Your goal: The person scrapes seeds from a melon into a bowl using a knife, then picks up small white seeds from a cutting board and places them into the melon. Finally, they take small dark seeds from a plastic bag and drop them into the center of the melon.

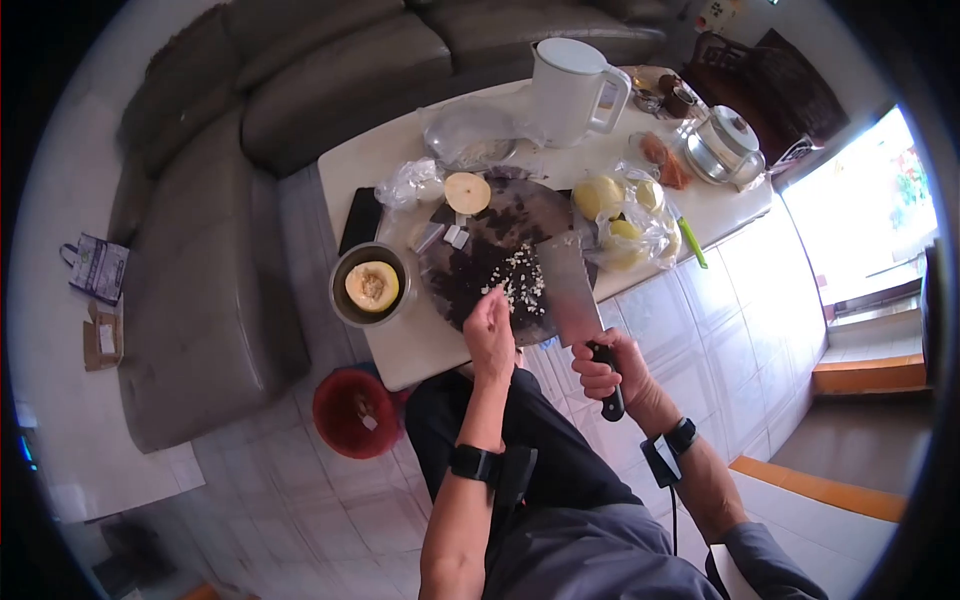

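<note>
In my right hand [612, 366] is a cleaver [570, 290], gripped by its black handle, with the broad blade over the right side of the round dark board [455, 285]. Finely chopped white bits [520, 280], which look like garlic, lie scattered on the board left of the blade. My left hand [490, 335] is at the board's near edge, fingers drawn together at the near side of the bits; whatever they hold is too small to make out. Small white pieces [456, 236] and a cut melon half [467, 193] sit toward the board's far left.
A metal bowl [343, 310] at left holds another melon half [371, 287]. Bagged yellow fruit [622, 215] and a green-handled knife [692, 243] are at right. A white pitcher [572, 95] and glass kettle [722, 145] stand behind. Below is a red bin [335, 425].
</note>
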Motion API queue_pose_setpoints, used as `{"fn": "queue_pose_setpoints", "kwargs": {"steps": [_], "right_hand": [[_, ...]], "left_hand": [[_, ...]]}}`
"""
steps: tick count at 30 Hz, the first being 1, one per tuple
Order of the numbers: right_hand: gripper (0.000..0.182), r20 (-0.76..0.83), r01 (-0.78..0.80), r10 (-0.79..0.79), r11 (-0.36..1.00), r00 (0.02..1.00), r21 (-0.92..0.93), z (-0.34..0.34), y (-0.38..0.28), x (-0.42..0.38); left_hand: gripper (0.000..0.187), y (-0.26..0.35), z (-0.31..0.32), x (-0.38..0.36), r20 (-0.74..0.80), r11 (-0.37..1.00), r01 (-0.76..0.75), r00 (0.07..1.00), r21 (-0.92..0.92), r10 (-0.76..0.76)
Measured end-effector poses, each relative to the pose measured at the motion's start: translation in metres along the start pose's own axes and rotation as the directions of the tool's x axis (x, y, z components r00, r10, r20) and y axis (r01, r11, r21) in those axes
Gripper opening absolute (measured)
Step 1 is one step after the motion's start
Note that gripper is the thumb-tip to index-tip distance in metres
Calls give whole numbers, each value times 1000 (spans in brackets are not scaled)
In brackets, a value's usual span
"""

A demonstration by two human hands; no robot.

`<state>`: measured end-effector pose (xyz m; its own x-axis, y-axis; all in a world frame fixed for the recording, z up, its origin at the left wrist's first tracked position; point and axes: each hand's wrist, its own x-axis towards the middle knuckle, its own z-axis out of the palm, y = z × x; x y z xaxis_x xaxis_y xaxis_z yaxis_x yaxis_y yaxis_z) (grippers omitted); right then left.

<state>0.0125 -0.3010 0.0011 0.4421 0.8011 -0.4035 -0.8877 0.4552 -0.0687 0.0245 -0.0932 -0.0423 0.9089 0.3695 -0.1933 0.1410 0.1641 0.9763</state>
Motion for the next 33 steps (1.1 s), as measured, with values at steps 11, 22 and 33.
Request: {"fn": "queue_pose_setpoints", "kwargs": {"steps": [11, 22, 33], "right_hand": [[29, 266, -277, 217, 937, 939, 214, -5, 40, -20], [28, 176, -259, 237, 959, 955, 115, -7, 29, -37], [28, -69, -270, 265, 960, 962, -76, -5, 15, -37]], "left_hand": [[99, 27, 18, -10, 194, 928, 302, 945, -218, -262], [30, 8, 34, 19, 132, 973, 115, 987, -200, -89], [31, 6, 37, 34, 160, 998, 19, 987, 54, -28]]}}
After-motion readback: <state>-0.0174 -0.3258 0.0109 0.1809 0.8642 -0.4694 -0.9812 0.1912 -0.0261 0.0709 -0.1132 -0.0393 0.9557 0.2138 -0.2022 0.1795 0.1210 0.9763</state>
